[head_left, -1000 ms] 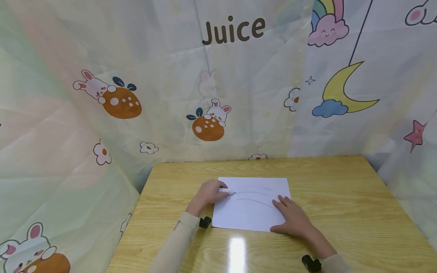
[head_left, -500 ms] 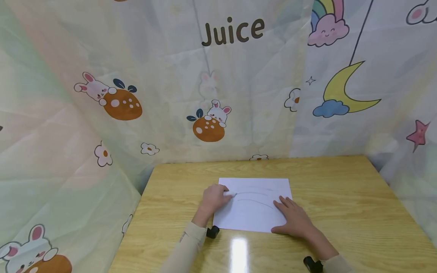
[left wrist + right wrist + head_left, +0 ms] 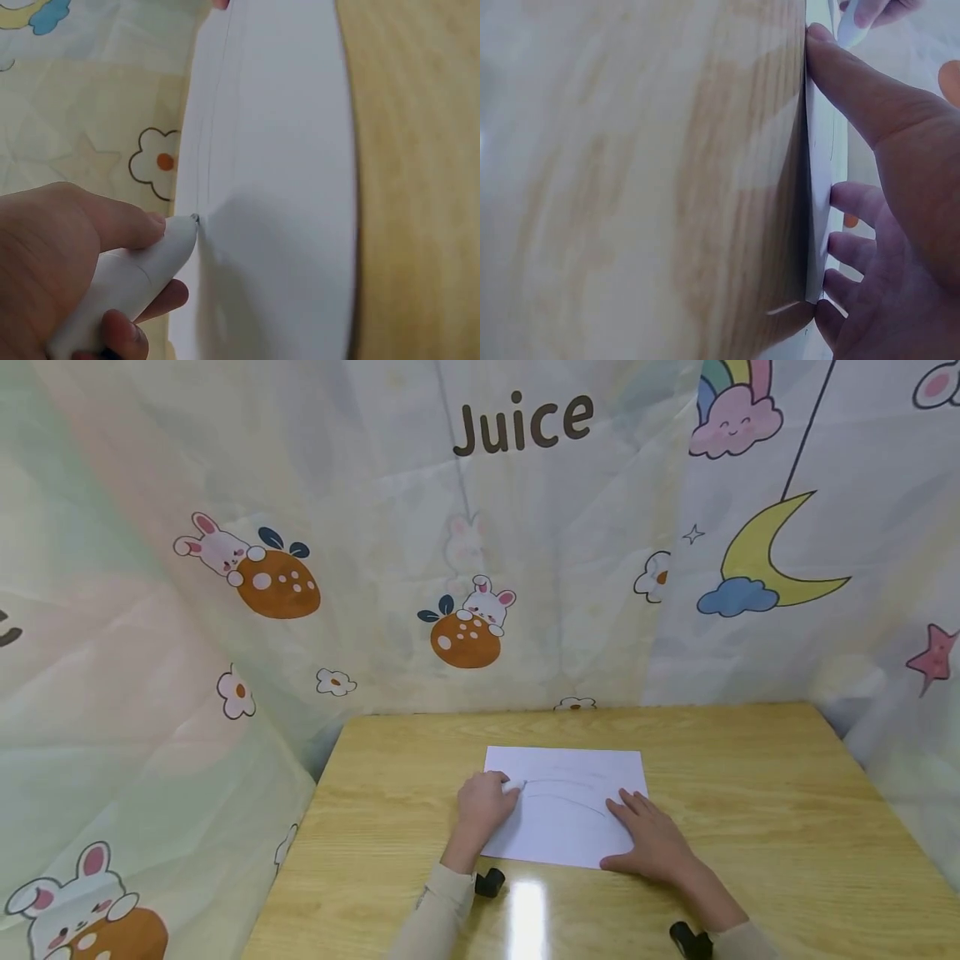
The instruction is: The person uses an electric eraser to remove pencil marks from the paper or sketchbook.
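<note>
My left hand [image 3: 483,810] grips a thick white pen [image 3: 142,277], forefinger along its upper side. Its small grey tip sits right at the left end of a thin drawn line on a white sheet of paper [image 3: 555,831]. Several faint curved lines cross the upper half of the sheet. Spread over the paper's right edge, my right hand [image 3: 660,843] rests with extended fingers. In the right wrist view its thumb [image 3: 870,90] lies at the near edge of the sheet, the other fingertips along the side edge.
The paper lies on a light wooden table [image 3: 390,793]. Behind and at the sides hangs a pale curtain [image 3: 360,527] printed with rabbits, a moon and flowers. A black wrist camera [image 3: 491,882] sits by the left cuff, another black camera [image 3: 690,941] by the right.
My left wrist and forearm have swung to the right and nearer to me, while the pen tip stays near the same line end. The right hand holds its place; the whole view shifts slightly.
</note>
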The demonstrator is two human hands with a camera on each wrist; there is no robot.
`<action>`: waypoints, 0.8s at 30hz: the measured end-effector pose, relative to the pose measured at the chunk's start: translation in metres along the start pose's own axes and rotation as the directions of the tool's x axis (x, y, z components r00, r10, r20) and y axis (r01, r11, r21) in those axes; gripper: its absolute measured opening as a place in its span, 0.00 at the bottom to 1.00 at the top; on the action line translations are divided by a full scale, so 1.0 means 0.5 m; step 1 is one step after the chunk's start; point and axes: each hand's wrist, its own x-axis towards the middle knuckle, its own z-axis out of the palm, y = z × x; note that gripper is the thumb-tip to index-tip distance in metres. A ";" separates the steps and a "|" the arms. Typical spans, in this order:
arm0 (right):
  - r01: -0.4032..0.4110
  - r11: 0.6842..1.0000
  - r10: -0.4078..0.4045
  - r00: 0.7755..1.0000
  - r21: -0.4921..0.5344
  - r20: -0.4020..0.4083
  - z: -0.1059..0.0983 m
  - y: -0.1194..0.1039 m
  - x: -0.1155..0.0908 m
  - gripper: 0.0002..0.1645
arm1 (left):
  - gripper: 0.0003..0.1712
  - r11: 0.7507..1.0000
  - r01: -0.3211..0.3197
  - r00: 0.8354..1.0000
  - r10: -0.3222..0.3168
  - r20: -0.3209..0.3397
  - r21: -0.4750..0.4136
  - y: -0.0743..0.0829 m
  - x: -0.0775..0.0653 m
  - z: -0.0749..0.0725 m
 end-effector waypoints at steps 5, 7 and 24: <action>-0.014 1.000 0.014 1.000 -0.005 0.010 0.001 0.007 -0.001 0.62 | 0.15 1.000 -0.005 1.000 0.005 -0.014 -0.005 0.003 -0.009 0.006; -0.010 1.000 0.010 1.000 0.002 0.000 0.000 0.007 -0.001 0.62 | 0.14 1.000 -0.024 0.999 0.025 -0.038 0.010 0.000 -0.006 0.006; -0.015 1.000 0.015 1.000 -0.002 0.011 -0.004 0.002 0.000 0.61 | 0.14 0.952 -0.303 0.917 0.301 0.262 -0.032 -0.089 0.087 -0.033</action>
